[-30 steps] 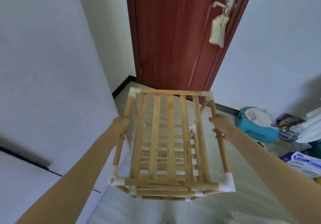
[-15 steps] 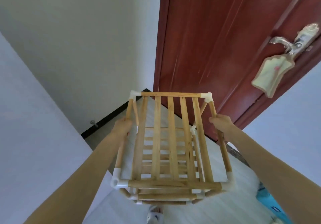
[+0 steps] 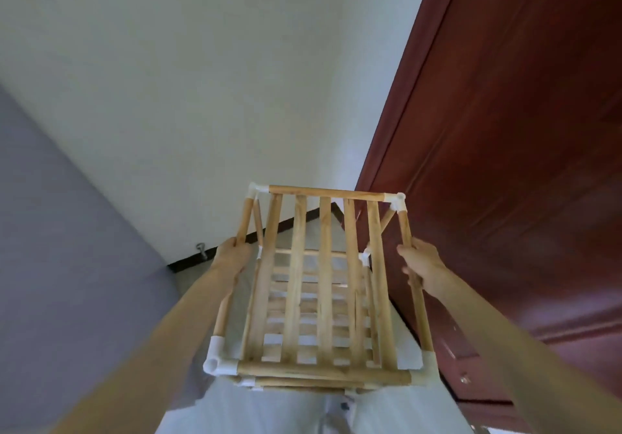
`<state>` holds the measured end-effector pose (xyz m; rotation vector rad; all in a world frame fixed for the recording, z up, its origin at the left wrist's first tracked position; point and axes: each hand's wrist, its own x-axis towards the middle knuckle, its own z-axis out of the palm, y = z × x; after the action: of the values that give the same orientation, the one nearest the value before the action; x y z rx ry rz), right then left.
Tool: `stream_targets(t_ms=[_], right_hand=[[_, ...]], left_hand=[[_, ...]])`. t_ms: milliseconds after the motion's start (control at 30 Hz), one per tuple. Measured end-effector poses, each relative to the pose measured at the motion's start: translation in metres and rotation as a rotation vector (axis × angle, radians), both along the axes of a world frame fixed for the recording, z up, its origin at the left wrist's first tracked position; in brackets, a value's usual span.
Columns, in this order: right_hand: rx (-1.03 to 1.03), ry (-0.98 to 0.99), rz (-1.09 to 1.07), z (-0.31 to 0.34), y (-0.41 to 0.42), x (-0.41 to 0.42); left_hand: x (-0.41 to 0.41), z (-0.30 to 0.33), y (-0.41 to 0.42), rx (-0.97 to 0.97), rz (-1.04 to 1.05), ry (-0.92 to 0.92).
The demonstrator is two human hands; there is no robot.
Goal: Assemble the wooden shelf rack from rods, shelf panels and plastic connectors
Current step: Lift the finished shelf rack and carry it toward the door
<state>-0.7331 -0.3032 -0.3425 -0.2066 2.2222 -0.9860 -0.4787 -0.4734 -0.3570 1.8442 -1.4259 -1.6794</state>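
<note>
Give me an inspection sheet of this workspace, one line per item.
Surface: pale floor below the rack.
Job's things: wooden shelf rack assembled, held in the air; white plastic connectors at its corners; slatted shelf panels fitted.
Clutter: nothing seen.
Hands: left hand grips the left side rod; right hand grips the right side rod.
Cables: nothing seen.
Surroundings: dark red door to the right, white wall ahead, black baseboard, small metal doorstop by it.
</note>
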Motion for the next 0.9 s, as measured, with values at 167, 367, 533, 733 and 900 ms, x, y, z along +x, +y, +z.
stream_targets(t_ms=[167, 367, 533, 733, 900], right_hand=[[-0.031, 0.005, 0.184, -0.029, -0.094, -0.085], [-0.052, -0.005, 0.344, -0.08, -0.197, -0.156], [0.015, -0.038, 0.322, -0.148, -0.266, -0.212], [0.058, -0.051, 0.304, -0.215, -0.325, -0.258], [0.033, -0.052, 0.344, -0.238, -0.364, -0.283]], left_hand=[[-0.063, -0.03, -0.053, 0.014, 0.149, -0.01], [-0.12, -0.078, -0.118, 0.063, 0.272, -0.006], [-0.169, -0.136, -0.176, 0.106, 0.279, 0.004], [-0.214, -0.191, -0.227, 0.146, 0.271, -0.026], [-0.24, -0.217, -0.255, 0.156, 0.3, -0.052]])
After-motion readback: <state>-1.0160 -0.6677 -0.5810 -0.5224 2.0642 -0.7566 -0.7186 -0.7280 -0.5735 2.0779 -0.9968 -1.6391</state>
